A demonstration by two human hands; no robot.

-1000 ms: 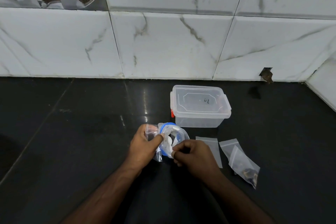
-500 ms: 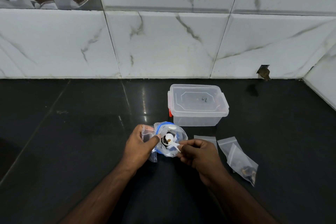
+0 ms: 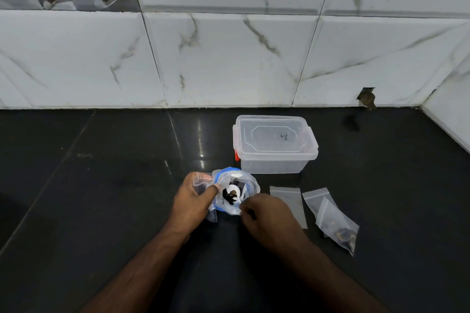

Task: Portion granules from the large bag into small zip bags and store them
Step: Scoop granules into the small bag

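Head view: on a dark countertop [image 3: 101, 211] backed by marbled wall tiles [image 3: 229, 63], a person works over the open large bag [image 3: 248, 187], which stands with its blue-edged mouth facing up, near the counter's middle and just in front of a lidded clear plastic box [image 3: 274, 143]. The left hand [image 3: 194, 199] curls its fingers round a small zip bag [image 3: 202, 183], pressed against the left side of the large bag's mouth, thumb reaching to the rim. The right hand [image 3: 267, 215] sits at the mouth's near-right edge, fingers curled; it appears to pinch the handle of a white scoop [image 3: 232, 192] that lies inside the bag among dark granules [image 3: 229, 197], though the grip itself is hidden. The small bag lies directly left of the scoop, touching the big bag, so the coming lift looks to be a short carry leftward, with the right hand the nearer to the scoop. To the right lie a flat empty zip bag [image 3: 290, 202] and, toward the counter's right edge, two overlapping bags, the filled zip bag [image 3: 338, 226] holding a dark portion. Against half a second earlier, the scoop has sunk back into the bag and the right hand has closed in on the rim.
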